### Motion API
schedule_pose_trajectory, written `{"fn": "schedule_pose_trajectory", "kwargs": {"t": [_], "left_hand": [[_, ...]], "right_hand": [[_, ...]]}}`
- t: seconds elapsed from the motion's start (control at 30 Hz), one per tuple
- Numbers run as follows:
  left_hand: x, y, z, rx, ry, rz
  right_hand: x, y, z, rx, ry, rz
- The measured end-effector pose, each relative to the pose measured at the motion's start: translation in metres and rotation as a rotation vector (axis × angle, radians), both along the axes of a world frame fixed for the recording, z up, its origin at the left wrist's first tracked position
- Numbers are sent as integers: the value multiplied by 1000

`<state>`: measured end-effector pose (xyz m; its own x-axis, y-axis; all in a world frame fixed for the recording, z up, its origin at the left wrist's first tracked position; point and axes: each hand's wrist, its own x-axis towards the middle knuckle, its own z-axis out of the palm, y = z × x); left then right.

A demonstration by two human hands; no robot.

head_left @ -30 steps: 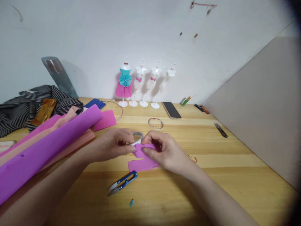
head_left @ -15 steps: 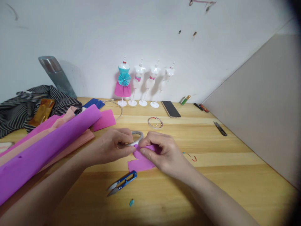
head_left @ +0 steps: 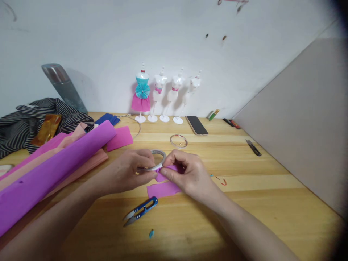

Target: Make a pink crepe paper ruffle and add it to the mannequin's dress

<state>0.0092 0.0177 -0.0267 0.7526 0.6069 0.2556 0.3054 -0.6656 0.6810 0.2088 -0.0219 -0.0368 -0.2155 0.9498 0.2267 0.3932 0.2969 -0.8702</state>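
Note:
My left hand [head_left: 137, 168] is closed around the near left side of a roll of tape [head_left: 161, 156], its thumb and fingers meeting by the roll's lower edge. My right hand [head_left: 187, 174] pinches a small purple crepe paper piece [head_left: 161, 175] between thumb and forefinger, right against the tape roll. A second purple strip [head_left: 161, 189] lies flat on the table just below, partly under my right hand. Blue-handled thread snips [head_left: 143, 209] rest in front of the hands, blades pointing to the lower left. A tiny teal scrap [head_left: 151, 233] lies near them.
Rolls of purple and pink crepe paper [head_left: 62, 174] lie at left, beside striped cloth [head_left: 62, 112] and a leaning flask [head_left: 63, 87]. Several small mannequins [head_left: 143, 90] stand by the wall. A phone [head_left: 197, 125], a ring-shaped dish [head_left: 178, 141] and a black cutter [head_left: 253, 147] sit farther back and right.
The pinched purple piece has lifted slightly from the lower strip, showing a gap between them. Both hands keep nearly the same place and grip; the view has shifted slightly.

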Motion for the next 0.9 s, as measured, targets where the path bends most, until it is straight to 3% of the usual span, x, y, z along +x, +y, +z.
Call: {"fn": "schedule_pose_trajectory", "kwargs": {"t": [0.47, 0.67, 0.9], "left_hand": [[-2, 4, -2, -10, 3, 7], [-4, 5, -5, -4, -6, 18], [-2, 5, -7, -11, 12, 37]], "right_hand": [[3, 2, 3, -22, 29, 9], [7, 1, 10, 11, -105, 27], [12, 3, 11, -72, -212, 48]]}}
